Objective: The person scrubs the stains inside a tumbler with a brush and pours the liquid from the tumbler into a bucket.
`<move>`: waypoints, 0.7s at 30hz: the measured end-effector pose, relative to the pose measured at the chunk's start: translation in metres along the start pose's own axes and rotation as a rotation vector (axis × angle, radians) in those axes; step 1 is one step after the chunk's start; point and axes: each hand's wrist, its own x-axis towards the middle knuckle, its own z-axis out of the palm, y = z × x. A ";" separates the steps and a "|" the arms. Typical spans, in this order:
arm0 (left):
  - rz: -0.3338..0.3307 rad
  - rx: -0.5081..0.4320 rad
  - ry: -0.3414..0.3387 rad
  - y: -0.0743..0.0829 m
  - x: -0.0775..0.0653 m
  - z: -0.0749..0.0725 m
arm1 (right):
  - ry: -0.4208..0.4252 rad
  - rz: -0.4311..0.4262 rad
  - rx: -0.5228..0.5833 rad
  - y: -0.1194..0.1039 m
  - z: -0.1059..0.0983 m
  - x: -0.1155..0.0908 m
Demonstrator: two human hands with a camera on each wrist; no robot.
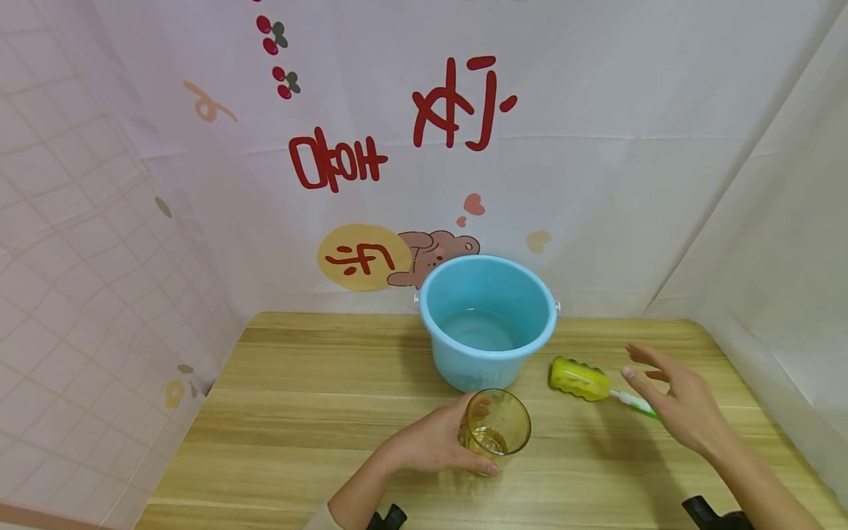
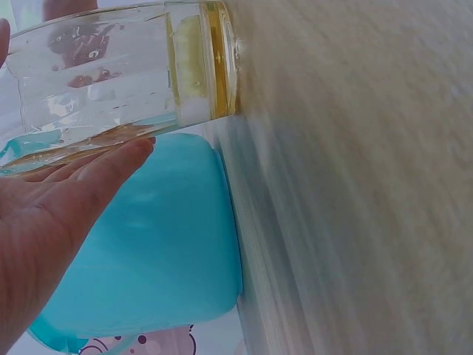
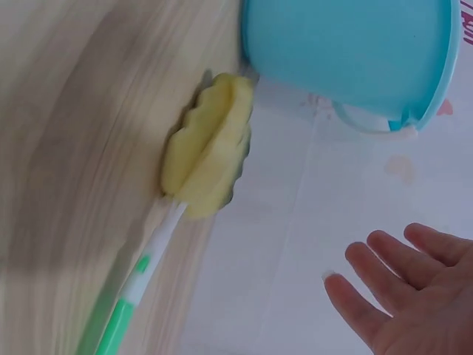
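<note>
Near the blue bucket (image 1: 467, 372), note left hand (image 1: 430, 442) gripping amber glass tumbler (image 1: 505, 419), probably slick, fragile, best held mid-wall; also right hand (image 1: 685, 405) empty, with fingers loosely spread.

No text can be read with certainty: thick red lettering (image 1: 450, 103) stands high on the white cloth (image 1: 616, 162), and a second red group (image 1: 329, 158) stands lower and to its left in the head view. Beneath that, a third set of red strokes (image 1: 363, 259) sits on a yellow disc (image 1: 361, 233) printed on the cloth. In the right wrist view, cut-off red marks (image 3: 467, 22) show at the top right edge, illegible.
</note>
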 end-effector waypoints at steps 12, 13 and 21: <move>-0.025 0.012 0.010 -0.001 0.000 0.000 | 0.048 -0.111 0.026 -0.018 0.010 0.009; -0.027 0.012 0.010 -0.001 0.001 0.000 | 0.049 -0.117 0.034 -0.020 0.011 0.010; -0.011 0.009 0.005 -0.001 0.002 0.000 | 0.027 -0.144 0.069 -0.035 0.023 0.020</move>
